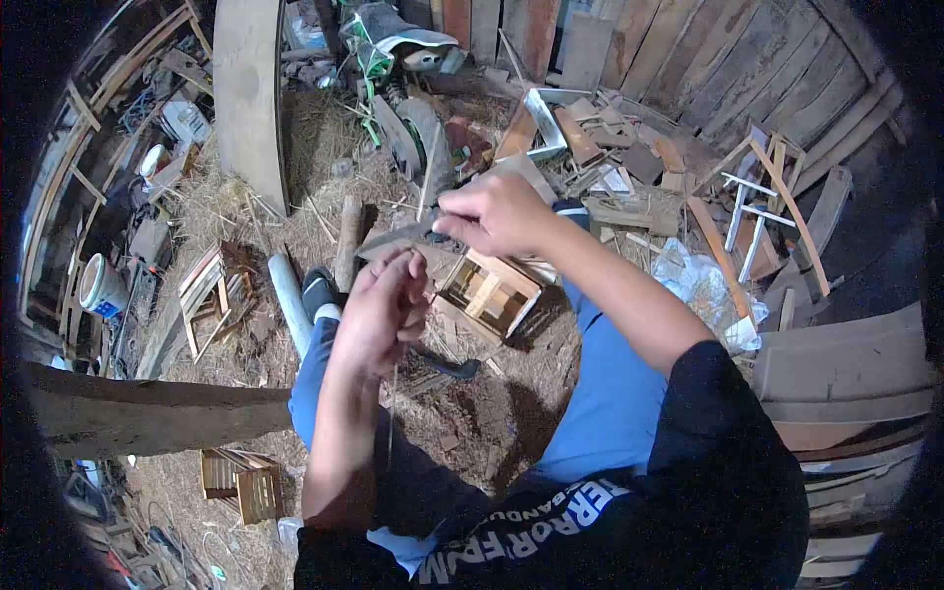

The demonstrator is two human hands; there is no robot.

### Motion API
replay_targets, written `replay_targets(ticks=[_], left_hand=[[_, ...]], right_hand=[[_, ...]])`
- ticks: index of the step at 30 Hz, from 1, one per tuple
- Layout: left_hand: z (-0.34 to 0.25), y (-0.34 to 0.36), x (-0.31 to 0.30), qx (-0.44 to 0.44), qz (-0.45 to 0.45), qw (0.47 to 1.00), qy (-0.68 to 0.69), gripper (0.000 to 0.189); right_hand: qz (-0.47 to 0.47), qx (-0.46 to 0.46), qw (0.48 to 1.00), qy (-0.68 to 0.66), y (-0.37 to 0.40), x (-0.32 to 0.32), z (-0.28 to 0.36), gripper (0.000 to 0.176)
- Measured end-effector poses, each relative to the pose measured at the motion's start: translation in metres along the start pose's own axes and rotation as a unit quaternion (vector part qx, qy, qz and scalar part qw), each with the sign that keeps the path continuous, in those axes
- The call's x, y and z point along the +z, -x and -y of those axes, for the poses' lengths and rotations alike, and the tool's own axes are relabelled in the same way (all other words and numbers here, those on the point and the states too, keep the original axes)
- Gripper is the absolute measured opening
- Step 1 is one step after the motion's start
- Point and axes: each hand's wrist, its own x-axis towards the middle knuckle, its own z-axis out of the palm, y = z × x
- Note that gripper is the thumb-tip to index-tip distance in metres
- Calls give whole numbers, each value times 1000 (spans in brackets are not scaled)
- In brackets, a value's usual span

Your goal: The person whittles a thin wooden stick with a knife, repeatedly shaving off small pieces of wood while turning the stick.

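Note:
My right hand [497, 211] is closed around the handle of a knife [391, 238], whose broad grey blade points left. In my left hand [382, 305], the fingers pinch a thin wooden strip [429, 175]. One end of the strip rises past the blade and the other hangs below my wrist. The blade lies just above my left fingertips and overlaps the strip in this view. Beneath my hands, between my legs, a small slatted wooden box [470, 317] stands on the ground. A dark curved object [444, 367] lies near it.
Straw and wood shavings cover the ground. Small wooden frames [211, 295] and a slatted crate [258, 495] lie left. A thick beam [157, 408] juts in from the left, near a white bucket [101, 285]. Scrap wood [629, 147] and a plastic bag [688, 280] lie right.

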Motion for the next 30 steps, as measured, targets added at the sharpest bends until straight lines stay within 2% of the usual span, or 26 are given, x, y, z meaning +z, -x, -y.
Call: replay_targets(ticks=[1,4,5,8,9,12,13,14,16,17,18,20,21,22,24,25,26,28,30], left_hand=[[4,-5,-5,22,-14,1000,3,19],[-1,-3,-15,14,4,1000,18,15],[-1,-2,-14,14,14,1000,15,15],[0,3,-10,16,24,999,17,16],[1,1,-10,17,17,999,22,16],[-2,0,-6,8,45,999,21,17],[-3,3,-7,3,59,998,18,17],[-3,4,-8,-4,70,997,16,17],[1,3,-10,-4,37,999,11,18],[2,2,-10,-4,24,1000,3,18],[2,0,-8,-2,15,1000,-7,19],[1,1,-6,-5,22,1000,-13,19],[0,3,-5,-5,30,999,-19,19],[-1,4,-5,-8,37,999,-26,19],[3,4,-7,-7,38,999,-11,19],[3,5,-7,-11,38,999,-16,20],[2,5,-6,-13,41,999,-23,20],[6,4,-3,-14,58,998,-13,21],[6,1,-5,-13,62,998,-6,21]], right_hand=[[38,33,999,10,-1,0,0,36],[-3,60,998,6,-5,11,16,34],[-41,22,999,-6,-2,16,16,34],[33,62,997,27,-4,-2,3,41],[18,100,994,44,-8,-3,-3,40],[8,83,995,62,-6,-2,1,40],[15,34,998,42,-3,-2,11,39],[3,56,998,31,-5,-1,9,38],[-11,105,994,4,-5,-3,-2,37],[31,148,988,34,-8,-5,-27,36],[12,138,988,70,-13,-9,-29,36],[26,115,992,46,-5,-5,-12,36],[17,55,997,49,1,0,2,38],[40,47,998,9,2,-5,11,39],[17,107,992,59,-2,-5,-7,41],[13,215,976,16,-9,-7,-27,40],[-10,213,976,47,-9,-8,-55,39],[-20,188,981,45,-5,-16,-46,39],[7,88,995,43,5,-14,-11,40]])
